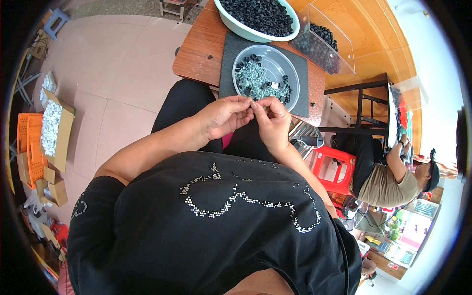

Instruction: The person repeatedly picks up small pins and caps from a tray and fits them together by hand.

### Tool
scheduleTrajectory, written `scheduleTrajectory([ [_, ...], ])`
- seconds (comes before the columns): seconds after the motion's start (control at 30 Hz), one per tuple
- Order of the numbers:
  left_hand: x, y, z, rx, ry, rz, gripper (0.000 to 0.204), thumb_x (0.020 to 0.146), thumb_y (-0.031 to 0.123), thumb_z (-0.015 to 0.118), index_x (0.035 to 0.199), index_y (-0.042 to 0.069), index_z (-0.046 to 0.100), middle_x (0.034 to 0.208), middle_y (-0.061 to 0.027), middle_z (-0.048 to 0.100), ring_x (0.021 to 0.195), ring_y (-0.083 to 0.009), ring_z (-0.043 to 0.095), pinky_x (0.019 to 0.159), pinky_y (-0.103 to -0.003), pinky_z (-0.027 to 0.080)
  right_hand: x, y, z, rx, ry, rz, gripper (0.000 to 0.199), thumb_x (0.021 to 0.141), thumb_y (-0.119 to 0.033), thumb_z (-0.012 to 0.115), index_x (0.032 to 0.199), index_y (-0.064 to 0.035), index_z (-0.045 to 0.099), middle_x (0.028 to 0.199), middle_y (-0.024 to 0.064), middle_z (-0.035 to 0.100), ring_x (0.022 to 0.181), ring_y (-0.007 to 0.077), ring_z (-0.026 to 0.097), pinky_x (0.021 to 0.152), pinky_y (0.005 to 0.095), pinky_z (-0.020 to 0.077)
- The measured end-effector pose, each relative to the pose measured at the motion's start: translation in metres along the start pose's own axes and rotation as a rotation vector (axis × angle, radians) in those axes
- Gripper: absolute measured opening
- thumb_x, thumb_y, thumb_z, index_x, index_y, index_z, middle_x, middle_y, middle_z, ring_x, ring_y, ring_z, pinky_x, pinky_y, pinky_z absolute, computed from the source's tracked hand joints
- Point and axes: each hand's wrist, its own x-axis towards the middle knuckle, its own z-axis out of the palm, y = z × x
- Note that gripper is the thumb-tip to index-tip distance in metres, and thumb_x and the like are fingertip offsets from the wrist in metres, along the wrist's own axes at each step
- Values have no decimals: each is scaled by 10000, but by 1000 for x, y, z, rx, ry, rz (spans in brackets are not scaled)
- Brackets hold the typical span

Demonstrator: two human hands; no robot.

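My left hand (227, 117) and my right hand (273, 120) meet over my lap, in front of the table edge. Thumbs and forefingers of both are pinched together fingertip to fingertip. Whatever sits between them is too small to make out. Just beyond is a translucent grey basin (294, 73) standing on a dark grey mat (227, 66). Inside it lie a heap of small pale teal pieces (253, 78) and several black round caps (253, 58), with one small white piece (274, 85) among them.
Behind the mat, a pale green basin (246, 33) brims with black caps, beside a clear box (344, 51) of more. The wooden table (196, 54) carries these. At right, another person (388, 182) sits near a red stool (330, 169). Cartons (61, 132) and orange crates (30, 147) stand left.
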Motion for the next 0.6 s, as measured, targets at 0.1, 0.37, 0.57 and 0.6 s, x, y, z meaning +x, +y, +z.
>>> scheduleTrajectory([
  [0.1, -2, -1, -1, -24, 24, -31, 160, 932, 196, 518, 973, 61, 593, 913, -32, 606, 850, -110, 580, 787, -238, 487, 2, -11, 0, -240, 15, -304, 139, 773, 6, 680, 898, -15, 622, 846, 64, 609, 693, 103, 564, 572, 196, 433],
  [0.37, -3, 0, 6, 179, 207, -75, 217, 946, 194, 479, 1115, 65, 525, 1026, -48, 605, 916, -138, 586, 846, -311, 473, 1, -4, 1, -316, -51, -276, 210, 724, 24, 662, 925, -26, 627, 848, 105, 618, 737, 211, 599, 639, 297, 487],
  [0.57, -4, 9, 9, 322, 261, -72, 288, 951, 190, 462, 1194, 38, 482, 1042, -95, 606, 880, -151, 607, 783, -306, 511, 33, 26, -20, -338, 40, 40, 205, 728, -16, 657, 930, -13, 627, 776, 122, 614, 662, 189, 595, 610, 300, 479],
  [0.6, -4, 8, 7, 321, 263, -71, 288, 951, 190, 462, 1194, 38, 482, 1042, -95, 606, 880, -151, 607, 783, -306, 511, 43, 32, -28, -436, -7, 13, 200, 727, -22, 655, 926, -9, 634, 786, 132, 617, 670, 204, 601, 622, 307, 484],
])
